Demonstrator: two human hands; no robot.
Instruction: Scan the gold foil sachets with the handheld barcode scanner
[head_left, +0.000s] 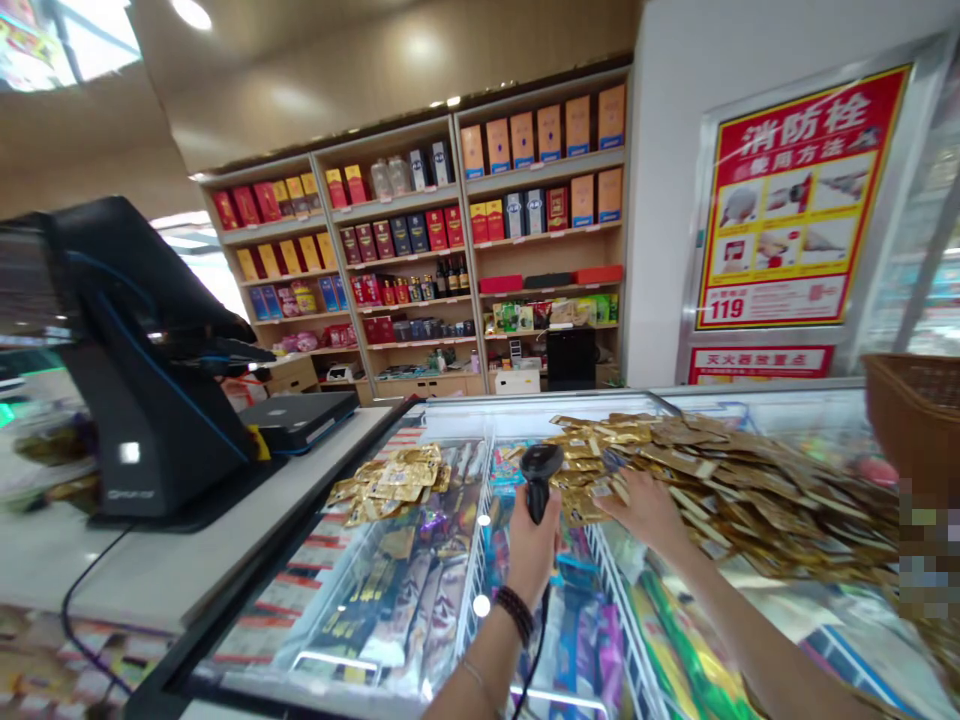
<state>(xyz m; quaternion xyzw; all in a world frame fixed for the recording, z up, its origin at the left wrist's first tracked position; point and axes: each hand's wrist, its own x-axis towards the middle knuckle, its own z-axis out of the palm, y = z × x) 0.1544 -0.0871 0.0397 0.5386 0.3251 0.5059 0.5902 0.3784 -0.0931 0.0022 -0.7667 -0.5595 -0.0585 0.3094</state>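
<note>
My left hand (534, 545) is wrapped round the handle of a black barcode scanner (541, 466), its head tilted forward over the freezer's glass lid. The scanner's cable runs down beside my wrist, which wears a dark bead bracelet. To the right, my right hand (646, 512) reaches in low, with its fingertips closed on the edge of a gold foil packet (581, 507). Behind and right of it spreads a large heap of gold packets (750, 480). A smaller pile of gold packets (397, 480) lies on the glass at left.
Under the glass of the chest freezer (315, 600) are wire baskets with wrapped ice creams. A black checkout terminal (161, 400) and a flat black box (298, 418) stand on the left counter. A brown woven basket (915, 430) is at right. Shelves (465, 255) of boxes stand behind.
</note>
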